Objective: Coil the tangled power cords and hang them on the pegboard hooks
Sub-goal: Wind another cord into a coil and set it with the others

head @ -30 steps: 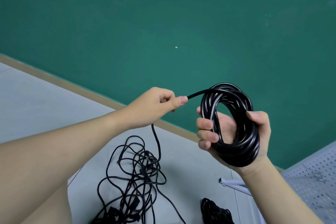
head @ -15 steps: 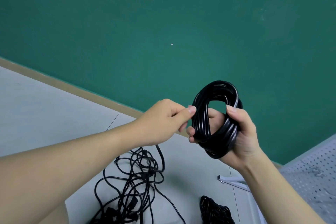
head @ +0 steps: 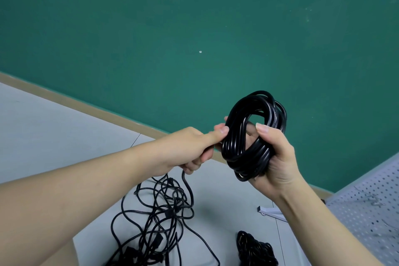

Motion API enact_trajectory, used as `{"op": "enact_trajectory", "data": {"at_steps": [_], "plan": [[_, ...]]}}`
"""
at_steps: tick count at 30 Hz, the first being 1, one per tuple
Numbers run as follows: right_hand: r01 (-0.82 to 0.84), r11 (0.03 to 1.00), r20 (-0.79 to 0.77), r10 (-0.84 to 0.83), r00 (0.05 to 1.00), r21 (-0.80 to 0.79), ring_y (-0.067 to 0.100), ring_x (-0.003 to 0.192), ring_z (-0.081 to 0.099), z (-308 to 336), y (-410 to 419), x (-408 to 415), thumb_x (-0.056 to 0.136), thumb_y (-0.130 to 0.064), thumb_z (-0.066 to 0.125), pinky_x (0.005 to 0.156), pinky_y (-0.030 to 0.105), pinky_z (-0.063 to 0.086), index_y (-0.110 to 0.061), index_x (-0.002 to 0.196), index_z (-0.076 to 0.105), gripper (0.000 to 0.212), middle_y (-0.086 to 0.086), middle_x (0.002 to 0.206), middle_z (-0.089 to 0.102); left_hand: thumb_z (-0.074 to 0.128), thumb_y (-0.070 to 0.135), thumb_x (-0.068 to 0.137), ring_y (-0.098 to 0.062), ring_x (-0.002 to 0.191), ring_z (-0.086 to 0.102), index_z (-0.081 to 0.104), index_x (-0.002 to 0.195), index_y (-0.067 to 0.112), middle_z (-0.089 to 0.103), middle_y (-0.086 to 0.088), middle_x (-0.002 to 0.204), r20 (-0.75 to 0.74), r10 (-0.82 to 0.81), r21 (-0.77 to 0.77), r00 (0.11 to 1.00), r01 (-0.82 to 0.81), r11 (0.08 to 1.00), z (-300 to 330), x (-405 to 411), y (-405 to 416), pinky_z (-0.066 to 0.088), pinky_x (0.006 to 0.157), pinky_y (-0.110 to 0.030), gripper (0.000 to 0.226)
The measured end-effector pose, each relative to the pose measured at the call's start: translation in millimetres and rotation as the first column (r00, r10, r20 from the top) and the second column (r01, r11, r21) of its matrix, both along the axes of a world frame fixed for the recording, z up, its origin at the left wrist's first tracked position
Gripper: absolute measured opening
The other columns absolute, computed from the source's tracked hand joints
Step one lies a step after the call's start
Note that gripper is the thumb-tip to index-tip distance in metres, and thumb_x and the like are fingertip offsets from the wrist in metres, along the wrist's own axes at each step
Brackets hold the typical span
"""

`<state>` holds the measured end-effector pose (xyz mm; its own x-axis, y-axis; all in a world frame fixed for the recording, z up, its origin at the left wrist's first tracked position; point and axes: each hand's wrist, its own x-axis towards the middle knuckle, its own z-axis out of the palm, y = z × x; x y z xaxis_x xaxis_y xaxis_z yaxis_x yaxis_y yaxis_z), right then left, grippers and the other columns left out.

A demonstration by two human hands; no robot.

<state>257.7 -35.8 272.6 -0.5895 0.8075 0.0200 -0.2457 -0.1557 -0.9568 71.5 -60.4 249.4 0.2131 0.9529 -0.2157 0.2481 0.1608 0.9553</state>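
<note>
Item: black cord coil [head: 254, 134], held up before the green wall. Springy, smooth, moderately heavy, we judge. Our right hand [head: 274, 157] clamps its lower bundle; left hand [head: 194, 149] pinches the trailing cord. Grip across all loops.

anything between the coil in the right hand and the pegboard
Nothing visible blocks it. The coil is in the right hand, and open air lies toward the pegboard at lower right. Its free end runs through the left hand to the floor tangle.
</note>
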Motion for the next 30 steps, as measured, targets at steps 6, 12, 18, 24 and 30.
{"op": "enact_trajectory", "data": {"at_steps": [6,12,18,24,30], "plan": [[0.008,0.996,-0.122,-0.019,0.992,-0.086,0.044,0.127,0.062,2,-8,-10,0.057,-0.046,0.091,0.124,0.061,0.025,0.002,0.108,0.076,0.071,0.025,0.119,0.071,0.045,0.084,0.084,-0.017,0.051,0.018,0.044,0.062,0.02,0.016,0.001,0.061,0.169,-0.043,-0.188,0.985,0.075,0.979,3,-1,-2,0.029,0.051,-0.025,0.067],[0.046,0.978,-0.244,-0.096,0.965,-0.203,0.039,0.119,0.066,11,-13,-17,0.061,-0.047,0.082,0.102,0.05,0.05,0.003,0.114,0.062,0.075,0.018,0.105,0.068,0.052,0.082,0.081,-0.013,0.047,0.016,0.054,0.074,0.014,0.017,0.006,0.055,0.252,-0.044,-0.163,0.967,0.087,0.983,7,5,-5,0.026,0.048,-0.022,0.068],[0.166,0.948,-0.404,-0.269,0.874,-0.271,0.029,0.084,0.058,25,2,-1,0.075,-0.044,0.067,0.094,0.047,0.055,-0.003,0.113,0.05,0.059,0.013,0.096,0.055,0.045,0.061,0.102,-0.018,0.045,0.046,0.065,0.078,0.007,0.035,0.001,0.049,-0.048,-0.032,0.192,0.998,0.04,0.981,-1,-2,2,0.061,0.071,-0.043,0.063],[0.321,0.914,-0.357,-0.394,0.847,-0.248,0.028,0.079,0.057,20,21,27,0.085,-0.044,0.061,0.09,0.042,0.053,-0.003,0.1,0.055,0.044,0.012,0.091,0.055,0.033,0.082,0.092,-0.02,0.049,0.053,0.065,0.063,0.014,0.046,0.001,0.049,-0.513,0.068,0.219,0.856,0.054,0.974,-4,-23,14,0.05,0.067,-0.031,0.08],[0.494,0.821,-0.414,-0.571,0.709,-0.287,0.026,0.074,0.059,28,39,66,0.088,-0.044,0.062,0.09,0.037,0.053,-0.007,0.089,0.057,0.038,0.01,0.085,0.053,0.039,0.081,0.091,-0.023,0.054,0.025,0.038,0.063,0.017,0.03,-0.001,0.058,-0.479,0.111,0.259,0.871,0.019,0.966,5,-65,16,0.021,0.054,-0.032,0.07]]}}
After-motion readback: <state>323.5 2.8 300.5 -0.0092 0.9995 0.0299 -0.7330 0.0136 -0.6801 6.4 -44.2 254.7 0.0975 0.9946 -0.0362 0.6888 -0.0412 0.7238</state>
